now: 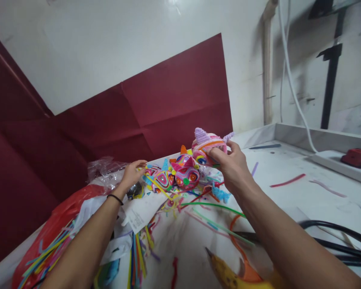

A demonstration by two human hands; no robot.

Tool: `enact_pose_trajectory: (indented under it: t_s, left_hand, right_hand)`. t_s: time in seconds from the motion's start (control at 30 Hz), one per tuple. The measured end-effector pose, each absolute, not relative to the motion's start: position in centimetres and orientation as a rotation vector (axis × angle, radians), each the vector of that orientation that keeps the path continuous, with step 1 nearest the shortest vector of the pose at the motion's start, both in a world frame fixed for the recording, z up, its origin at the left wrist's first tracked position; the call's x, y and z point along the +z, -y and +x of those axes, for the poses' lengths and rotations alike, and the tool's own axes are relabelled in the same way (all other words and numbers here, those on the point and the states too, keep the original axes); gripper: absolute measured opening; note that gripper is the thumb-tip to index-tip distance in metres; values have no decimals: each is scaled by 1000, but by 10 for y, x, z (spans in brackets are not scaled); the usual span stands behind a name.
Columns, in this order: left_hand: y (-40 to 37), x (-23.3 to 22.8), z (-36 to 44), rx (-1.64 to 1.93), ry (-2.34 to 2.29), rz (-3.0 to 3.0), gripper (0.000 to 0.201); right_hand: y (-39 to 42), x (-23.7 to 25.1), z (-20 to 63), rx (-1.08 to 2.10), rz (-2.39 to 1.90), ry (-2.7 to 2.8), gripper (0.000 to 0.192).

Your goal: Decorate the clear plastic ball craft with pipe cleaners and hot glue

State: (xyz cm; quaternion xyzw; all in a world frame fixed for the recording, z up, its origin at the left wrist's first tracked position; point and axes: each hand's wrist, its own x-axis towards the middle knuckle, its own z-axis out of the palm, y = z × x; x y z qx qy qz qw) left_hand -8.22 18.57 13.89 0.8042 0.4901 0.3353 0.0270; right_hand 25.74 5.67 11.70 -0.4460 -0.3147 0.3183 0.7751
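Observation:
My right hand [233, 162] grips a round animal figure [209, 143] covered in coiled pipe cleaners, pink, orange and white, with a lilac ear and a twisted lilac tail. The thumb presses on its near side. Below it sits a similar figure [186, 178] with magenta ears and orange eyes. Another figure [164, 180], with blue ears, lies to the left of that one. My left hand [134, 173] is beside this figure, its fingers stretched out and apart; whether the fingertips touch the figure I cannot tell.
A red plastic bag [63, 208] with bundled pipe cleaners [52, 253] lies at the left. Loose green pipe cleaners [216, 206] and orange-handled scissors [243, 257] are in front. Yellow pliers [228, 273] stick up near the bottom. A power strip [333, 160] sits at the right.

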Motion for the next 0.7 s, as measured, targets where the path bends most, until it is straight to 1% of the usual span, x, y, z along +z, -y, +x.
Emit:
enact_pose_trajectory:
  t_s: [0.1, 0.27, 0.4, 0.5, 0.63, 0.7]
  left_hand:
    - [-164, 132, -77, 895, -1460, 2681, 31]
    - [-126, 110, -64, 464, -1339, 2974, 43]
    - [-110, 105, -67, 200, -1417, 3047, 29]
    - [-111, 113, -84, 180, -1690, 3010, 28]
    - [-121, 128, -118, 267, -2126, 2814, 28]
    - [-126, 132, -132, 322, -2257, 2685, 31]
  right_hand:
    - [-56, 118, 257, 717, -977, 673, 80]
    - [-53, 120, 255, 719, -944, 672, 81]
    - [-51, 121, 254, 746, -942, 666, 83]
    - [-50, 123, 254, 757, -955, 650, 84]
    - [-49, 125, 255, 755, -952, 639, 83]
    - [-48, 125, 255, 757, -953, 635, 83]
